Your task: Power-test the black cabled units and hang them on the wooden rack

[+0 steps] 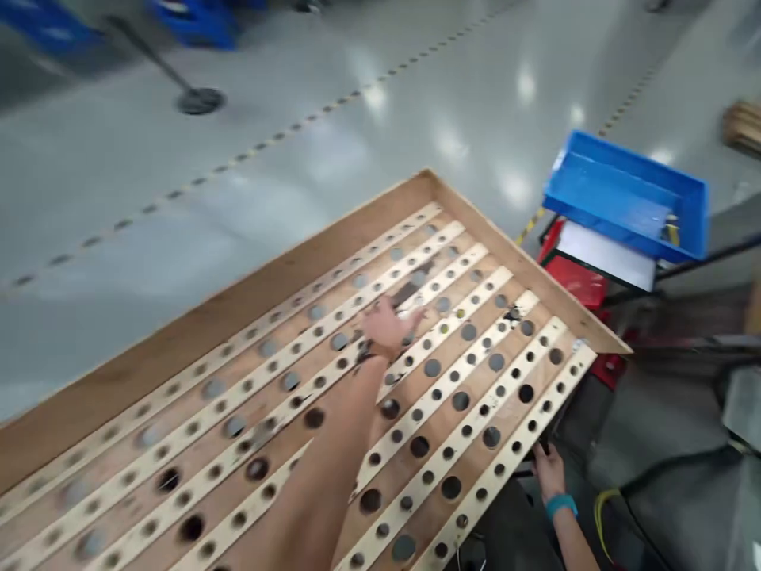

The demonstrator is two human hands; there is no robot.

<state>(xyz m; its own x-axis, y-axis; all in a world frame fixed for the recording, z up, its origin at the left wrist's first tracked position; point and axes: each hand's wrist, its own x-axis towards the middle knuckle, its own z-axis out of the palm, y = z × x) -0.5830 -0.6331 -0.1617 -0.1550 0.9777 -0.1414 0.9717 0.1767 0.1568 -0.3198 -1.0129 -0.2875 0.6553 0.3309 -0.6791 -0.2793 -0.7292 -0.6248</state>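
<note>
At the far left a stand [200,101] rests on the floor, well apart from my work. From the lower left to the middle of my view runs the wooden tray [238,309], its pale slats [284,358] drilled with rows of holes. My left hand [386,323] lies low over the slats at the middle of the tray, palm down, thumb held out from the fingers. A dark strip [414,284] shows at those fingertips; it is blurred, and I cannot tell whether I am pinching it or only touching it. I judge this reach goes best with a loose wrist, light pressure along the line of the slats, and fingertips out of the holes.

Further right, my right hand [550,473], with a teal band [560,504] at the wrist, is at the tray's near right edge, fingers curled. What they grip, if anything, I cannot tell. A steady hold there would, I think, let my left arm stretch without tipping anything. Beyond the tray sits a blue bin [618,186], apart from both hands.
</note>
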